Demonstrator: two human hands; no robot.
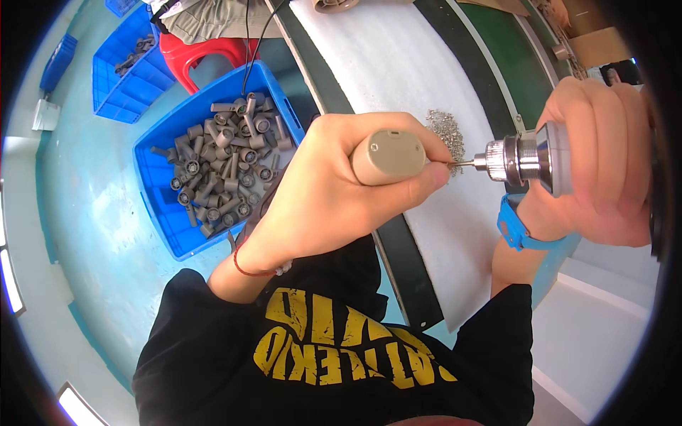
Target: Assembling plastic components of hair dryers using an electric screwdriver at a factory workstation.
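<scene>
A beige plastic housing [389, 155] with a rounded end and two small screws or screw holes on its face is gripped in my left hand [320, 181]. My right hand [604, 153] is wrapped around an electric screwdriver [526, 160] with a silver metal nose, pointing left. Its thin bit reaches my left thumb and forefinger tips at the housing's far side. Whether a screw sits at the tip is hidden by those fingers. Just behind the bit, a pile of small silver screws [444, 128] lies on a white mat [383, 60].
On my left stands a blue crate [158, 206] with many grey-brown plastic housings [231, 153]. Beyond it are a red stool [181, 57], another blue crate [106, 92] of parts, and a seated person's khaki clothing [220, 21]. A black cable [247, 53] hangs above the near crate. A green conveyor [508, 42] runs alongside the mat.
</scene>
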